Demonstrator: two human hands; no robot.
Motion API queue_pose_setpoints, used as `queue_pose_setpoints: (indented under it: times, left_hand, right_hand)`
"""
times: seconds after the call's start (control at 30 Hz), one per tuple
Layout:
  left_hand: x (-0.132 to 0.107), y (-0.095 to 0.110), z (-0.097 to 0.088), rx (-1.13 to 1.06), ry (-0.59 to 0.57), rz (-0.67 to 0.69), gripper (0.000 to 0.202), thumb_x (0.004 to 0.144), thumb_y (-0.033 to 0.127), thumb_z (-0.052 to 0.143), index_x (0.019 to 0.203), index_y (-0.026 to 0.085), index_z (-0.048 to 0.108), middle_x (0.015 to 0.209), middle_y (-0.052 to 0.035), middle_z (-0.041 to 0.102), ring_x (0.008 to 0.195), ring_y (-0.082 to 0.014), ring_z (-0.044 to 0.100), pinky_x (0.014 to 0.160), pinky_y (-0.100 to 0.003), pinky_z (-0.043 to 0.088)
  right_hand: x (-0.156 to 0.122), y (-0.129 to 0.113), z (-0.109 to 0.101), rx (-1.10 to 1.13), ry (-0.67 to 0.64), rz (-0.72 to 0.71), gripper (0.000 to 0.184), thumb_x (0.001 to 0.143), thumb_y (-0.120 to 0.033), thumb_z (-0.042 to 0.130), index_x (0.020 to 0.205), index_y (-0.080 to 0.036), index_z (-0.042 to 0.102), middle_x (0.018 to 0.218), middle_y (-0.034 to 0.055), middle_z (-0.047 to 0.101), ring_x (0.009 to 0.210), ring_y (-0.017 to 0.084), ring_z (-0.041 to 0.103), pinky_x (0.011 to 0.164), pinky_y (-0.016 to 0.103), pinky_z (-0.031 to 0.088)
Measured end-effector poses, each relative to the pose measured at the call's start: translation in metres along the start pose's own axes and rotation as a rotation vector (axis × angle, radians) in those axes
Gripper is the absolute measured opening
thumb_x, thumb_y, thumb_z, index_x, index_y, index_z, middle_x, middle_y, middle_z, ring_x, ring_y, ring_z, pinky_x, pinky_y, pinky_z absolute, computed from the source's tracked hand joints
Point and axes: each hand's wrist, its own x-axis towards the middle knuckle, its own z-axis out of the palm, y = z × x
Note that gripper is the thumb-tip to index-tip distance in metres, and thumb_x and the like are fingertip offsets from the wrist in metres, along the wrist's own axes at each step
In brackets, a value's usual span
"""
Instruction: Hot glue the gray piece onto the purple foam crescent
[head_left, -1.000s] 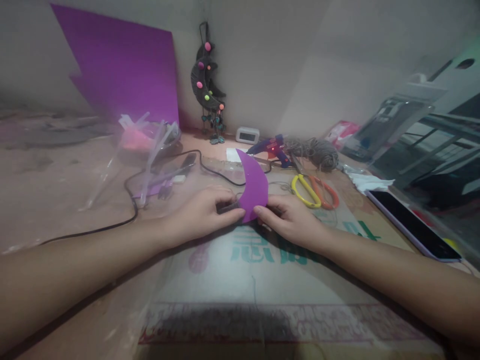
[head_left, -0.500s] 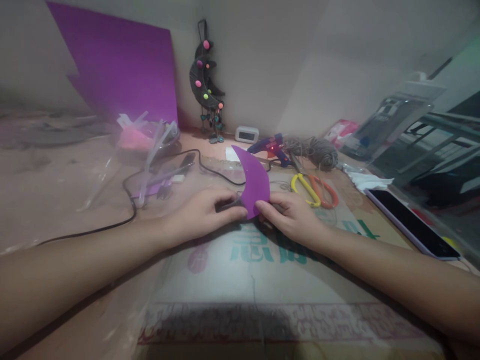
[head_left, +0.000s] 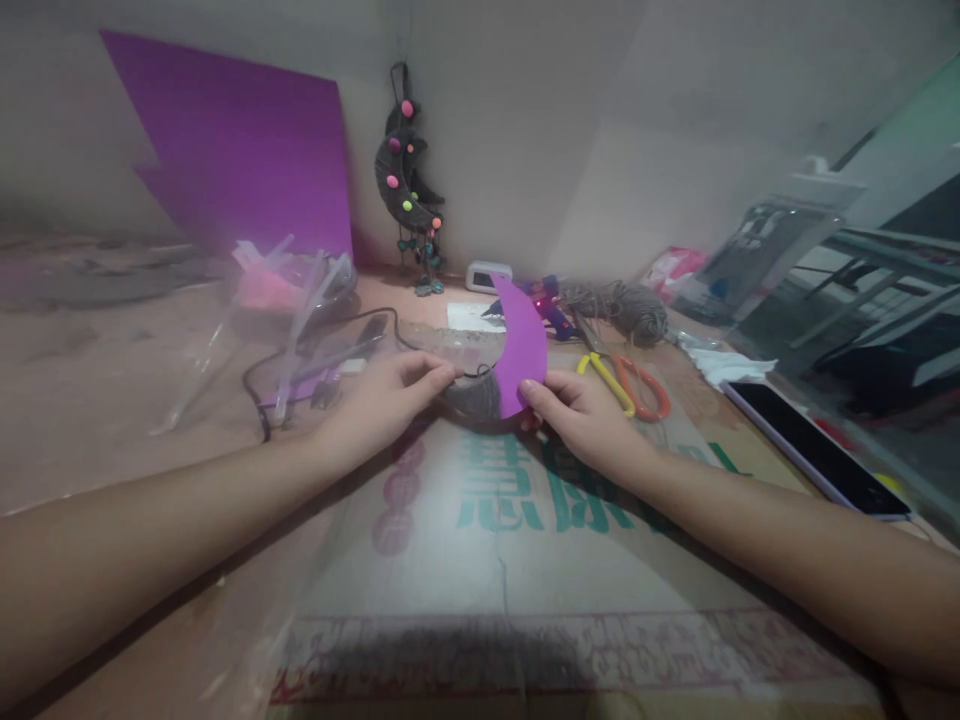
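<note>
A purple crescent cutout [head_left: 523, 335] stands raised between my hands, one horn pointing up. Its lower left part is wound with grey yarn [head_left: 474, 397], and a thin dark loop curls above the winding. My left hand [head_left: 405, 395] is closed, thumb and finger pinched at the tip of the wound part; whether they also grip a loose strand I cannot tell. On the bare purple side, my right hand [head_left: 577, 410] pinches the crescent's lower edge, thumb in front and fingers mostly hidden behind.
Behind the crescent are a glue gun [head_left: 551, 310] with a red light, a small white clock [head_left: 480, 275] and a grey yarn ball [head_left: 637, 312]. Scissors [head_left: 626, 385] and a phone [head_left: 817, 450] lie right. A decorated moon hanging [head_left: 405, 180] and purple sheet [head_left: 247, 150] stand at the wall.
My left hand has shifted left and slightly up, so the grey yarn winding now shows. The crescent has tilted and moved a little right and up with my right hand.
</note>
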Motion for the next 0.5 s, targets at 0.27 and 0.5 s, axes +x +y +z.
queue_pose_setpoints:
  times: [0.27,0.5]
  left_hand:
    - [-0.0008,-0.0033,0.0013,-0.006,-0.001,0.032,0.03,0.087,0.043,0.051,0.083,0.017,0.067,0.086,-0.0039,0.07,0.077,-0.0171,0.062,0.066,-0.028,0.048]
    - [0.002,-0.0036,0.0,0.008,-0.031,0.013,0.03,0.088,0.041,0.051,0.092,0.02,0.072,0.099,-0.0046,0.072,0.092,-0.0198,0.063,0.083,-0.032,0.046]
  right_hand:
    - [0.0012,-0.0003,0.0003,0.017,-0.03,-0.008,0.035,0.092,-0.039,0.047,0.069,-0.016,0.059,0.061,0.0001,0.061,0.056,0.012,0.055,0.055,0.023,0.042]
    - [0.0012,0.0002,0.0,0.0,-0.048,-0.02,0.034,0.092,-0.037,0.047,0.068,-0.016,0.059,0.062,0.0,0.061,0.058,0.012,0.055,0.057,0.023,0.042]
